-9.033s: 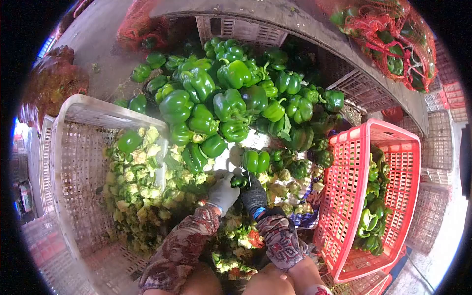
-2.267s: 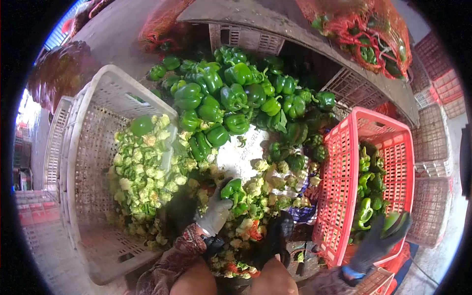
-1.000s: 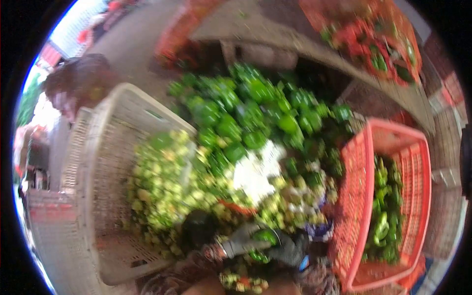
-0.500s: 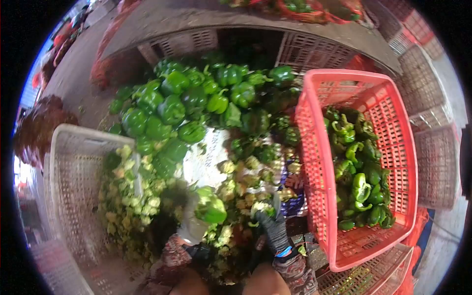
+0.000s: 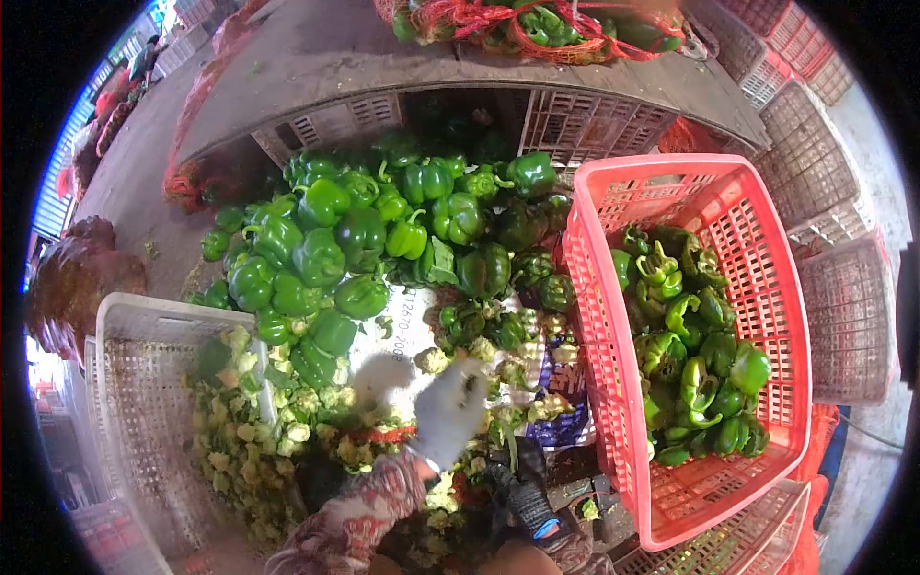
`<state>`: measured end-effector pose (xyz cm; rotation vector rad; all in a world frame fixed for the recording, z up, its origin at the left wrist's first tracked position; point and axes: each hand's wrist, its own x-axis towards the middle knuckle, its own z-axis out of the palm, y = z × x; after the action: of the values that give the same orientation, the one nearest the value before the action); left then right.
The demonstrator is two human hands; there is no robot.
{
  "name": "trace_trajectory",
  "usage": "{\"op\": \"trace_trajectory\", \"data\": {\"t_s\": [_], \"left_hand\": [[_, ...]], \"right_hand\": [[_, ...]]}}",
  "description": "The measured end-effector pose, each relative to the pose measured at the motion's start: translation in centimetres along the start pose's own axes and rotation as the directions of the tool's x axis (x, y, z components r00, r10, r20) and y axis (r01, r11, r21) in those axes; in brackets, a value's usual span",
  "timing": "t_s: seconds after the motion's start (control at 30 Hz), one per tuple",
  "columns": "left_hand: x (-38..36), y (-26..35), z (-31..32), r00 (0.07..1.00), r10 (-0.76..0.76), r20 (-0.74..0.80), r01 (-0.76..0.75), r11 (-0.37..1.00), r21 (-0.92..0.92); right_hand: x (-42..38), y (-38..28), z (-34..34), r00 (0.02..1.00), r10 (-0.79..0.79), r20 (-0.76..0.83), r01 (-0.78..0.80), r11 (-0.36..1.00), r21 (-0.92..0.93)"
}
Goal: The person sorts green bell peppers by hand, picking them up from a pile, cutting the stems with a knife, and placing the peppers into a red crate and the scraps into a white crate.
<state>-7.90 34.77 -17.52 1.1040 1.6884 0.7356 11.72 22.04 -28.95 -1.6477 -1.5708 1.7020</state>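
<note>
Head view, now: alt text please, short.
A person's left hand, in a light glove, reaches toward a heap of green bell peppers; the dark-gloved right hand stays low. A red crate of cut peppers sits on the right, a white crate of pepper cores on the left.

One camera sits on the person's head. It looks forward and down, close above the pile of green peppers, with a round, bent fish-eye view.
</note>
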Motion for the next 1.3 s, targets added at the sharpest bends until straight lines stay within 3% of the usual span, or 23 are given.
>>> {"op": "trace_trajectory", "data": {"t_s": [0.07, 0.17, 0.27, 0.3, 0.33, 0.37, 0.4, 0.43, 0.47, 0.53, 0.57, 0.6, 0.67, 0.7, 0.83, 0.87, 0.93, 0.97, 1.1, 1.17, 1.27, 1.3], "left_hand": [[4.2, -3.4, -0.2, 0.995, 0.039, -0.089, 0.0, 0.918, 0.396], [8.3, -3.3, 0.5, 0.991, 0.044, -0.126, 0.045, 0.78, 0.624], [12.4, -6.2, 1.2, 0.995, -0.099, -0.008, 0.08, 0.75, 0.656], [13.4, -8.2, 1.5, 0.992, -0.12, -0.043, 0.127, 0.898, 0.421], [12.8, -8.0, 1.0, 0.994, -0.102, -0.03, 0.106, 0.945, 0.309], [11.4, -7.3, 0.0, 0.996, -0.088, -0.026, 0.091, 0.976, 0.197], [9.8, -6.8, -1.0, 0.997, -0.079, -0.028, 0.081, 0.993, 0.09], [8.2, -7.0, -1.6, 0.991, -0.049, -0.127, 0.072, 0.979, 0.188], [6.6, -7.3, -2.4, 0.991, 0.027, -0.132, 0.002, 0.977, 0.212], [3.2, -7.4, -4.3, 0.996, 0.029, -0.089, -0.018, 0.992, 0.123], [1.9, -7.6, -4.9, 0.99, 0.064, -0.124, -0.052, 0.994, 0.1], [0.6, -7.9, -5.5, 0.982, 0.099, -0.159, -0.088, 0.993, 0.078], [-1.6, -8.2, -6.2, 0.968, 0.137, -0.209, -0.136, 0.991, 0.018], [-2.5, -8.3, -6.3, 0.964, 0.139, -0.225, -0.148, 0.989, -0.024], [-5.2, -8.4, -6.4, 0.966, 0.077, -0.245, -0.113, 0.984, -0.136], [-5.8, -8.1, -6.5, 0.967, 0.044, -0.25, -0.086, 0.983, -0.16], [-6.5, -7.9, -6.5, 0.939, 0.094, -0.331, -0.176, 0.958, -0.226], [-6.8, -7.8, -6.6, 0.932, 0.094, -0.351, -0.19, 0.949, -0.251], [-7.4, -9.6, -6.2, 0.917, 0.018, -0.399, -0.179, 0.911, -0.371], [-7.4, -9.7, -6.7, 0.925, -0.113, -0.362, -0.095, 0.855, -0.509], [-6.9, -9.9, -9.3, 0.91, -0.192, -0.368, -0.188, 0.6, -0.778], [-7.2, -9.2, -9.7, 0.907, -0.187, -0.377, -0.154, 0.687, -0.71]], "right_hand": [[0.5, 0.5, 0.2, 0.999, -0.018, -0.051, 0.019, 1.0, 0.021], [2.6, 0.8, 0.2, 0.984, -0.088, -0.153, 0.096, 0.994, 0.043], [7.2, -2.0, 0.0, 0.948, -0.136, -0.288, 0.165, 0.983, 0.082], [8.5, -5.1, -0.2, 0.942, -0.058, -0.33, 0.111, 0.983, 0.145], [9.6, -6.9, -0.4, 0.931, 0.021, -0.365, 0.062, 0.975, 0.214], [10.8, -6.8, -0.7, 0.921, -0.11, -0.375, 0.127, 0.992, 0.022], [11.7, -6.8, -0.7, 0.913, -0.166, -0.373, 0.172, 0.985, -0.019], [12.5, -7.4, -0.9, 0.903, -0.222, -0.369, 0.215, 0.975, -0.059], [12.4, -8.8, -0.8, 0.883, -0.278, -0.378, 0.306, 0.952, 0.014], [10.9, -11.9, -1.8, 0.963, -0.225, -0.149, 0.214, 0.973, -0.087], [10.1, -12.2, -1.3, 0.956, -0.274, -0.108, 0.26, 0.957, -0.129], [9.4, -11.5, -0.8, 0.939, -0.342, -0.029, 0.318, 0.9, -0.3], [7.2, -14.5, 0.2, 0.89, -0.455, 0.019, 0.441, 0.85, -0.287], [6.7, -14.6, 0.6, 0.939, -0.308, 0.155, 0.344, 0.864, -0.368], [5.1, -15.0, 2.8, 0.845, -0.532, 0.055, 0.512, 0.776, -0.367], [4.6, -15.0, 2.9, 0.852, -0.514, 0.099, 0.507, 0.762, -0.404], [3.8, -15.1, 3.2, 0.86, -0.476, 0.184, 0.502, 0.725, -0.472], [3.5, -15.8, 3.1, 0.886, -0.389, 0.253, 0.461, 0.678, -0.572], [2.5, -16.0, 3.3, 0.901, -0.33, 0.282, 0.428, 0.783, -0.452], [1.3, -15.3, 3.1, 0.911, -0.285, 0.296, 0.384, 0.847, -0.367], [0.6, -13.6, 2.1, 0.948, -0.064, 0.311, 0.185, 0.906, -0.379], [0.6, -12.4, 1.9, 0.956, -0.006, 0.293, 0.098, 0.949, -0.3]]}}
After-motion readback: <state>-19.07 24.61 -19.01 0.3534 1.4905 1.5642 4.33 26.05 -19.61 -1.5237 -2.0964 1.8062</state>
